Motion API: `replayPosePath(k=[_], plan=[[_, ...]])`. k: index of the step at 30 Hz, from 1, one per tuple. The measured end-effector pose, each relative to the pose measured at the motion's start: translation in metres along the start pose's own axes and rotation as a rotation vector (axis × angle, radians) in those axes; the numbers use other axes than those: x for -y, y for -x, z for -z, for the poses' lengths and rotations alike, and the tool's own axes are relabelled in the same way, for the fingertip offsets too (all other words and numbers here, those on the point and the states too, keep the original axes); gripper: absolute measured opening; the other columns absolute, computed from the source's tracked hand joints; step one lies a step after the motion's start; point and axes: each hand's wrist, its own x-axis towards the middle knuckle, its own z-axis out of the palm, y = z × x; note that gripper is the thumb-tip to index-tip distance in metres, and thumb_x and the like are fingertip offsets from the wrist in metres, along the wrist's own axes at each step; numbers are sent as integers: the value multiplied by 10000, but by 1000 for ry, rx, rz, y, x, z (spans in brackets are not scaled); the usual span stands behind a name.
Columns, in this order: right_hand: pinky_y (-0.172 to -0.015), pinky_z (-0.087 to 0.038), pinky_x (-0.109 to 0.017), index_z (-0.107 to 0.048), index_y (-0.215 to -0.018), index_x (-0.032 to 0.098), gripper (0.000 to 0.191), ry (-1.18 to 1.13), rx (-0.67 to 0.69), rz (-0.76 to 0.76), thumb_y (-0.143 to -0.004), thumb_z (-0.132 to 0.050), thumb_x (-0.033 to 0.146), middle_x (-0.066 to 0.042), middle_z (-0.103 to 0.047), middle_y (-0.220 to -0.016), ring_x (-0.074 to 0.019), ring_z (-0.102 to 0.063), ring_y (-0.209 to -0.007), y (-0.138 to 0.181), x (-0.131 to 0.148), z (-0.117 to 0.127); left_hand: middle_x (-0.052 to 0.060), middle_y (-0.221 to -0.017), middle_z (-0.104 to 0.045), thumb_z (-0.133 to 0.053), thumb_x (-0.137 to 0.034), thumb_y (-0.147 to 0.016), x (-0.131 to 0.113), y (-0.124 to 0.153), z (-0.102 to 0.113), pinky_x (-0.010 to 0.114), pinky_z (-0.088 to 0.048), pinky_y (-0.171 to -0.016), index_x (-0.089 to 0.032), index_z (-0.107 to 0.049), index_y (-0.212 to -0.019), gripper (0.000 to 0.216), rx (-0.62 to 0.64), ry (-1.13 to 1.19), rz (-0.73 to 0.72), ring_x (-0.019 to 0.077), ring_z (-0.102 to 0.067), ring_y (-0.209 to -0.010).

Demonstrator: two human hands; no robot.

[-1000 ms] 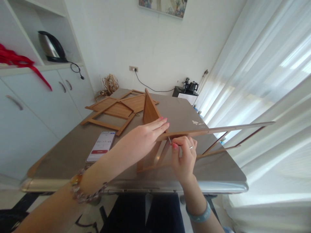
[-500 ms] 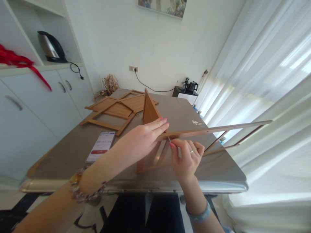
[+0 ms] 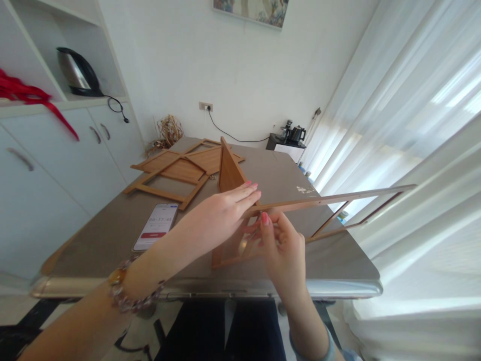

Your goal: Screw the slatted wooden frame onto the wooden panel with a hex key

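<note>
A wooden frame [image 3: 319, 200] stands on its edge on the table, its long rail running to the right. Against its left part a wooden panel [image 3: 231, 168] rises at an angle. My left hand [image 3: 229, 203] lies over the corner where panel and rail meet, fingers together and wrapped over the edge, thumb hidden. Just below that rail, my right hand [image 3: 283, 248] is closed in a pinch at the frame's near face. A small thin metal rod is between its fingertips, mostly covered by the thumb now.
More wooden frames and panels [image 3: 171, 190] lie at the back left, with small metal hardware [image 3: 213, 177] beside them. A phone [image 3: 156, 226] showing a timer lies left of my forearm. The table's metal front edge [image 3: 206, 290] is close to me.
My right hand has turned, its fingers swinging leftward under the rail and its thumb moving up to the frame. The frame's right end has shifted slightly left. My left hand stays put.
</note>
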Motion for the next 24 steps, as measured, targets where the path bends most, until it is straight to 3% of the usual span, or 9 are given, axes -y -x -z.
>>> replayPosePath(k=[5,9,12,16,20,24], plan=[[-422,-530,-256,-539,-768,218,327,-430,-18,-206,-945,-531,493,-12,-681,-638,-161,-652,-494,4,-1,-16,110,-1458,-518,-454,-58,-922,1,-1,0,211,-287,-1201,-49,-534,-1334,421,4,-4,1,124,-418,-1407],[-445,-540,-247,-514,-901,233,219,-324,-91,-135,-938,-578,439,45,-641,-585,-149,-635,-466,7,-13,-20,106,-1455,-523,-452,-74,-930,1,-1,-1,218,-293,-1201,-57,-545,-1328,409,-9,7,3,129,-437,-1396],[-555,-556,-249,-515,-1056,253,202,-30,-237,195,-918,-647,320,44,-656,-702,-132,-650,-581,3,-26,-14,98,-1472,-504,-439,-75,-937,0,0,-1,224,-298,-1202,-72,-535,-1342,416,2,14,7,127,-431,-1400],[-656,-543,-297,-643,-988,247,110,400,-294,724,-888,-691,254,-29,-622,-842,-156,-615,-747,-14,-39,1,108,-1468,-508,-450,-64,-928,-2,0,0,224,-295,-1205,-59,-531,-1339,419,3,11,0,131,-420,-1408],[-674,-568,-284,-657,-1083,236,242,493,-157,1043,-856,-724,189,-18,-651,-835,-144,-624,-719,-35,-42,20,99,-1466,-512,-427,-78,-942,-2,0,-1,238,-322,-1197,-80,-520,-1355,423,3,4,17,139,-426,-1405],[-687,-592,-252,-673,-1084,230,235,523,47,1238,-863,-712,160,-11,-691,-845,-140,-673,-764,-52,-36,36,94,-1471,-508,-412,-56,-938,-1,0,-1,238,-324,-1196,-89,-528,-1349,429,13,2,31,136,-421,-1407]])
